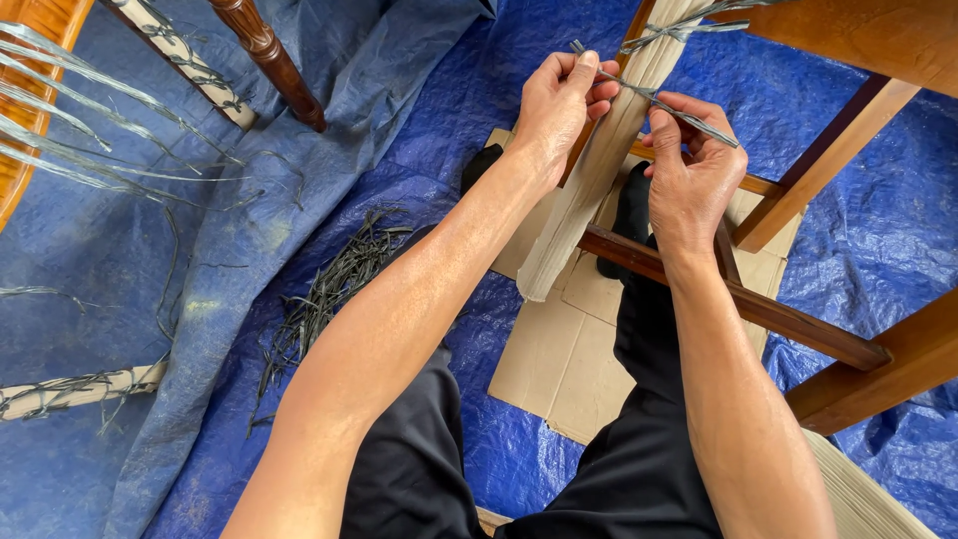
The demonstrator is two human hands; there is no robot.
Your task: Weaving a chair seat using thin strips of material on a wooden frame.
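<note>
Both hands [559, 105] [692, 165] pinch 1 grey strand [654, 98] — fingers closed.

A thin grey-green strand [654, 100], flat and slightly twisted like a strip of rush or cord, is stretched in a slanting line from upper left to lower right. Its upper end sticks out a little above the left hand [559, 105], and its lower end passes over the fingers of the right hand [692, 170]. It is held in the air in front of a pale bundle of the same kind of fibre [599, 170], which hangs down from the wooden chair frame [738, 299] and ends above the cardboard.
</note>
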